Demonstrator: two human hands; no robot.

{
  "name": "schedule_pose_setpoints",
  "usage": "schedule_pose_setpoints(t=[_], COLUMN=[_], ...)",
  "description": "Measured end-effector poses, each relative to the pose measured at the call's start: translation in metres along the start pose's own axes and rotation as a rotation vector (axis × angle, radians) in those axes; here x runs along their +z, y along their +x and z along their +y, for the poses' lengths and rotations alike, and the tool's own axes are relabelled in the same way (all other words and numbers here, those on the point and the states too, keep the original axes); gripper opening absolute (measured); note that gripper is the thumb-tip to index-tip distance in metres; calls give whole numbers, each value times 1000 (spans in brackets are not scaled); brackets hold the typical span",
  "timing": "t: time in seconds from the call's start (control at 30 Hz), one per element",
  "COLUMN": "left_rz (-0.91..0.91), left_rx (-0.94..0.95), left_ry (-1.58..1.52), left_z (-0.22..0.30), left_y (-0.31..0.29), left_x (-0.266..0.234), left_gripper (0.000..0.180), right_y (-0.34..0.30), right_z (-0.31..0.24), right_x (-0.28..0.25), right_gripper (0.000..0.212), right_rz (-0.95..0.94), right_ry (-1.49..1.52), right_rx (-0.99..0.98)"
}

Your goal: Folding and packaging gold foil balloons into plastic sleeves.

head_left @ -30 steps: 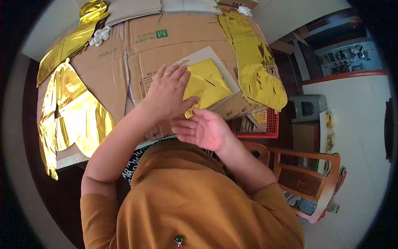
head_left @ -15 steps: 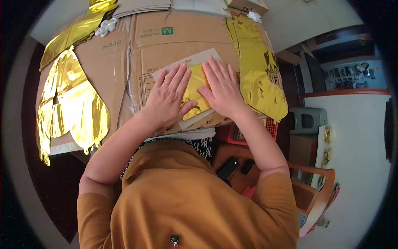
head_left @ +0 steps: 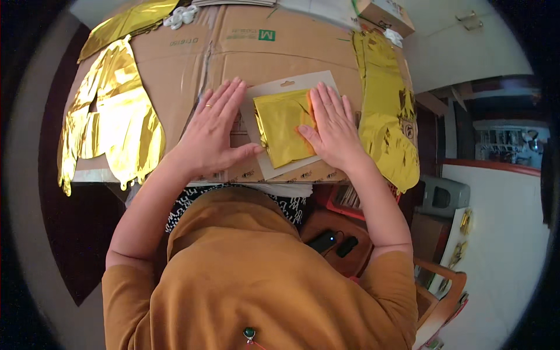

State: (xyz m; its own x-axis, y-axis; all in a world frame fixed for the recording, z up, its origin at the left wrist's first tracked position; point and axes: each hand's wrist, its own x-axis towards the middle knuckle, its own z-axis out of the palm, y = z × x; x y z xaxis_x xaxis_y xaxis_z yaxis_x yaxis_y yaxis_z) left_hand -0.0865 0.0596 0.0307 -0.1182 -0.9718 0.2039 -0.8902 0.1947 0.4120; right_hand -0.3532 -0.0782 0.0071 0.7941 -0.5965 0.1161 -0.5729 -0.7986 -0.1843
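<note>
In front of me a folded square of shiny gold foil (head_left: 284, 125) lies on a pale grey card (head_left: 274, 170) with a hang hole at its far edge. My right hand (head_left: 337, 125) rests flat over the foil's right side, fingers stretched out. Along that hand shows an orange strip, perhaps a reflection in the foil. My left hand (head_left: 211, 131) is open, palm down, to the left of the card; its thumb tip is near the foil's left edge. Whether the left palm touches the cardboard (head_left: 175, 76) below, I cannot tell.
Flat gold foil balloons (head_left: 119, 111) lie at the left, with more gold foil (head_left: 125, 26) behind. A stack of gold foil balloons (head_left: 382, 111) lies at the right. White curled ribbon (head_left: 181, 17) and a small carton (head_left: 385, 16) sit at the far side. A wooden chair (head_left: 446, 297) stands lower right.
My left hand has come off the foil and moved left, uncovering the foil and part of the card. My right hand stays on the foil's right side. The whole view has shifted slightly.
</note>
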Motion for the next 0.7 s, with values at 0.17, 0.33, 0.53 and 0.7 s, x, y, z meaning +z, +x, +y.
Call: schedule_pose_setpoints(t=[0.17,0.33,0.53,0.7], left_rz=[18,-16,-102,-248], left_rx=[57,38,-144,-340], left_ry=[-35,-100,-421,-385], left_z=[20,7,-6,11], left_y=[1,12,39,68], left_x=[4,3,-7,-27], left_gripper=[90,64,52,48], right_y=[5,9,14,8], right_z=[-4,-7,-13,-16], right_x=[-9,-4,4,5], right_gripper=[82,78,69,63], right_rz=[-10,16,103,79], right_ry=[4,44,169,99], right_rx=[-24,-53,19,37])
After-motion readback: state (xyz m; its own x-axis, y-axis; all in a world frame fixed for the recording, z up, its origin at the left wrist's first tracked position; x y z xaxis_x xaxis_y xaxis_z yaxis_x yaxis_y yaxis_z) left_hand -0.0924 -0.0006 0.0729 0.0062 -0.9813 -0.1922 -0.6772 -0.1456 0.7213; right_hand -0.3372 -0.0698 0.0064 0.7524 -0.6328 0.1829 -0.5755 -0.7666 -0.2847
